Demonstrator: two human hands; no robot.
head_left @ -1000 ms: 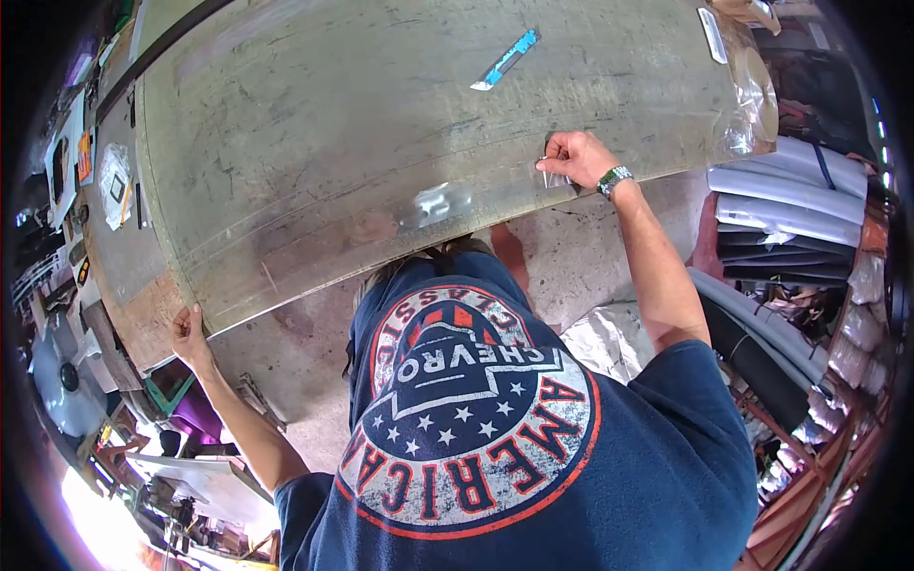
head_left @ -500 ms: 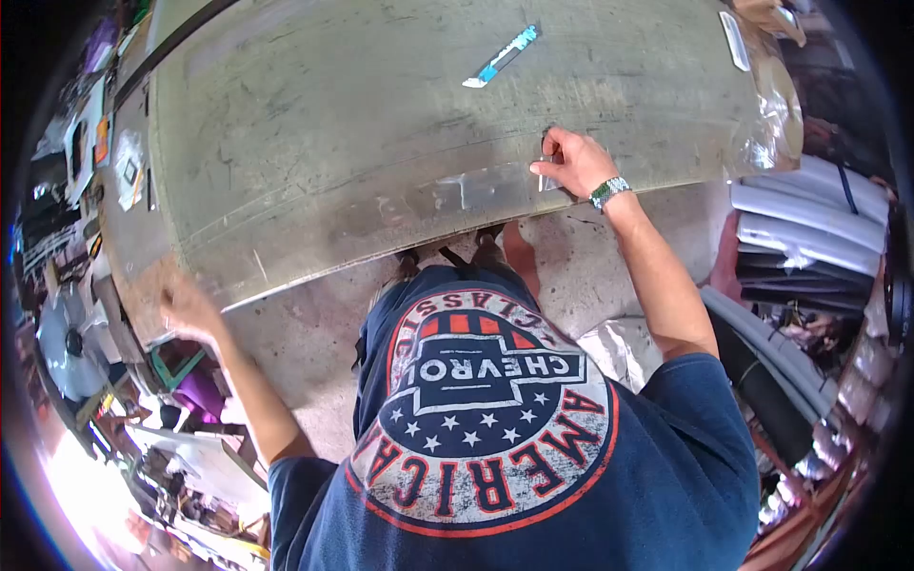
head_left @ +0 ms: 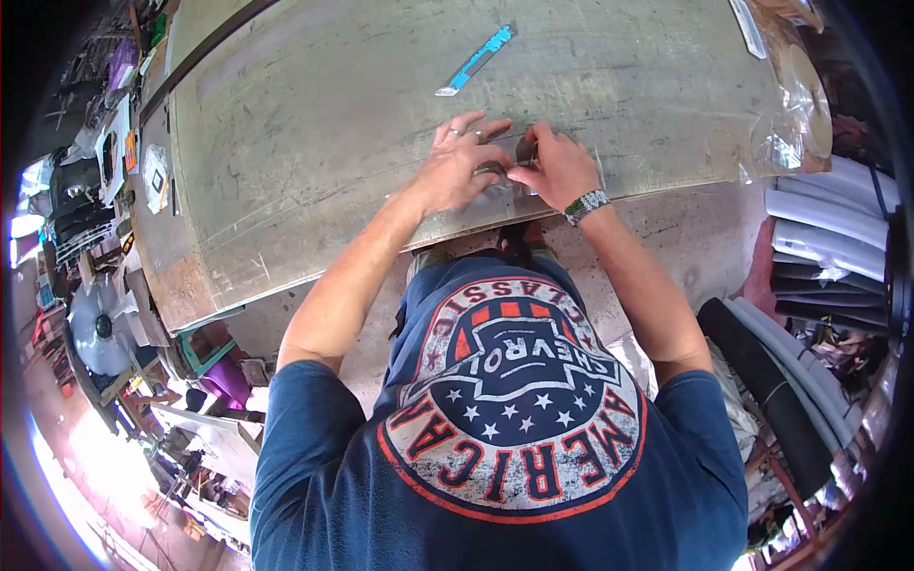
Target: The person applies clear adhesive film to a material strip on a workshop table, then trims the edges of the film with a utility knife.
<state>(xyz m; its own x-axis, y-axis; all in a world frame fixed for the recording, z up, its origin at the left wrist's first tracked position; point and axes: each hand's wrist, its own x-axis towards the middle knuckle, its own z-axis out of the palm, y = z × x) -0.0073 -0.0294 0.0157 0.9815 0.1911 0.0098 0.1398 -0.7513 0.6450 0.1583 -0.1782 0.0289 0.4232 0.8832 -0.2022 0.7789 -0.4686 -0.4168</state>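
Note:
Both my hands are close together over the near edge of the worn, greenish worktable [head_left: 314,124]. My left hand [head_left: 462,164] has its fingers bent, with thumb and fingertips drawn together toward the right hand. Facing it, my right hand [head_left: 564,169] pinches a small dark piece [head_left: 526,149] between thumb and forefinger. A scrap of clear plastic [head_left: 503,187] shows below the fingertips. What the left fingertips hold, I cannot tell. Beyond the hands lies a blue and black utility knife [head_left: 478,60], slanted on the tabletop.
A dark strip [head_left: 205,48] runs along the table's far left. Clear plastic film [head_left: 785,143] hangs at the right end, near a white strip [head_left: 748,27]. Rolls of grey material [head_left: 828,228] are stacked to the right. A small plastic bag [head_left: 155,179] lies at the left edge.
My left hand has swung from the table's left corner to the middle, meeting my right hand. The right hand remains by the near edge. The view has shifted slightly.

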